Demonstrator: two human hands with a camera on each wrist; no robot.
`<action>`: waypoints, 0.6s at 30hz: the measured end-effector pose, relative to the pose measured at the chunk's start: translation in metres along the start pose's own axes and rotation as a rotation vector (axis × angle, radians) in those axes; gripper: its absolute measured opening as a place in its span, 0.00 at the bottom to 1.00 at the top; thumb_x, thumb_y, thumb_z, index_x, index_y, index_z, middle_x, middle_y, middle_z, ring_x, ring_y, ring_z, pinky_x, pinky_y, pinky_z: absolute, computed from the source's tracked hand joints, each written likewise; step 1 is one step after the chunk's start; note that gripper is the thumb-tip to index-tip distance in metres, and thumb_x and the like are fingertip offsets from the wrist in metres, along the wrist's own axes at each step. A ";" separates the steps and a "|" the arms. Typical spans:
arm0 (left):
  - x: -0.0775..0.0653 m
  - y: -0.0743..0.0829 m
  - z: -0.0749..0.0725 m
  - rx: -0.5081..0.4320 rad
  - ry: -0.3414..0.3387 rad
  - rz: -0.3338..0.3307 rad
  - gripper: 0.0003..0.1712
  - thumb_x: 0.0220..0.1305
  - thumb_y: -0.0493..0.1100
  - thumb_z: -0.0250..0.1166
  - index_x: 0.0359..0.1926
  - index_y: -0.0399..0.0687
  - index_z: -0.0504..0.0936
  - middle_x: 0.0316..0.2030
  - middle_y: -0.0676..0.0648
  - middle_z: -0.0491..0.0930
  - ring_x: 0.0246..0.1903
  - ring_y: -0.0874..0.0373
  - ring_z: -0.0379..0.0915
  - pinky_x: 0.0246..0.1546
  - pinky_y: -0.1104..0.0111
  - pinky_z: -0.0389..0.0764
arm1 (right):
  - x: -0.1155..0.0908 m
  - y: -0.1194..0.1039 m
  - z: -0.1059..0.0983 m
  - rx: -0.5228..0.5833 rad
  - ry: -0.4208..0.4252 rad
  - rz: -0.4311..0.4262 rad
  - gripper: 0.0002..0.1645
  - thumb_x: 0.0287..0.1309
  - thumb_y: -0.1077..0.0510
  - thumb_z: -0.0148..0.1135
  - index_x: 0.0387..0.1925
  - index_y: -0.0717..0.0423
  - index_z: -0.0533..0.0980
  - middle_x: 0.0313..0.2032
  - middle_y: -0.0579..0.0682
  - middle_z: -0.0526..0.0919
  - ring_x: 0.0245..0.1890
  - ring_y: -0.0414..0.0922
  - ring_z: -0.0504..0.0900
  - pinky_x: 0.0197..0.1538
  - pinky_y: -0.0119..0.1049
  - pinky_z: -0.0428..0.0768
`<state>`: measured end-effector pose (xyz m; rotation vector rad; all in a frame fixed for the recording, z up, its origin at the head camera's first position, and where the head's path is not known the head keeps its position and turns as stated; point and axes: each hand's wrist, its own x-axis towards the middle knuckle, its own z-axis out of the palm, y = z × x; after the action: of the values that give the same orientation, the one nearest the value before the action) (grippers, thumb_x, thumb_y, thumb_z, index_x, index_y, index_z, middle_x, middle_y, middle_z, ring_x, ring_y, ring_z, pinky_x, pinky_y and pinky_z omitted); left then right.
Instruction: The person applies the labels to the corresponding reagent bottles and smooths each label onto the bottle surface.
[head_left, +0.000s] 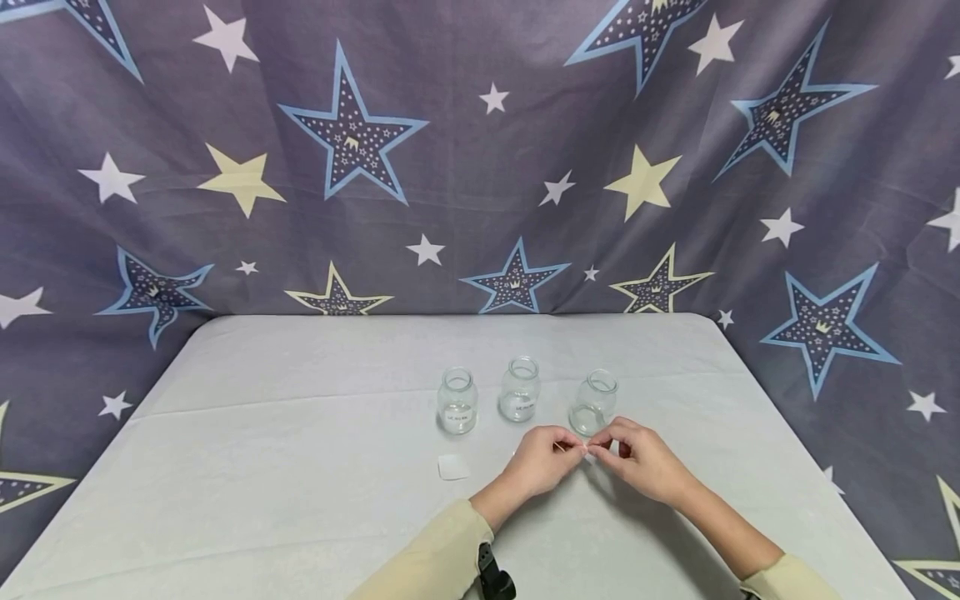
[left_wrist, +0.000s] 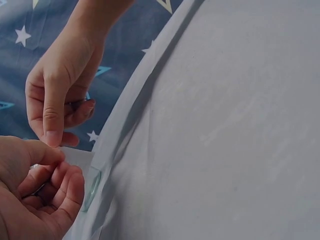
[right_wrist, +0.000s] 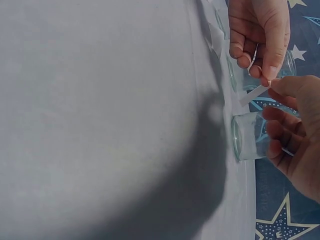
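Observation:
Both hands meet fingertip to fingertip just in front of the right-hand glass jar (head_left: 600,390). My left hand (head_left: 542,461) and my right hand (head_left: 647,463) pinch a small white paper strip (right_wrist: 256,94) between thumbs and forefingers. In the right wrist view the strip hangs from the fingertips, close to the jars. A thin white edge also shows among the left hand's curled fingers. To the left stand two more open glass jars, the middle one (head_left: 521,383) and the left one (head_left: 457,398), each bearing a white label with dark print low on its side.
A small white paper square (head_left: 453,467) lies flat on the pale tablecloth (head_left: 285,483), left of the hands. Behind the table hangs a grey-purple curtain (head_left: 450,167) patterned with stars.

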<state>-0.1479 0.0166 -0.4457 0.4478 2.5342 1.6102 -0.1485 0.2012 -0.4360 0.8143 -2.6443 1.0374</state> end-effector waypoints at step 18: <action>-0.003 0.000 0.005 -0.018 0.033 -0.016 0.06 0.55 0.40 0.64 0.31 0.42 0.84 0.24 0.51 0.81 0.22 0.72 0.65 0.26 0.79 0.70 | -0.004 -0.002 -0.003 -0.035 0.060 0.112 0.03 0.55 0.59 0.63 0.28 0.53 0.79 0.25 0.39 0.77 0.19 0.29 0.65 0.23 0.25 0.66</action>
<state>-0.1440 0.0202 -0.4478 0.4013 2.5385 1.6463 -0.1444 0.2041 -0.4341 0.6245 -2.6757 1.0222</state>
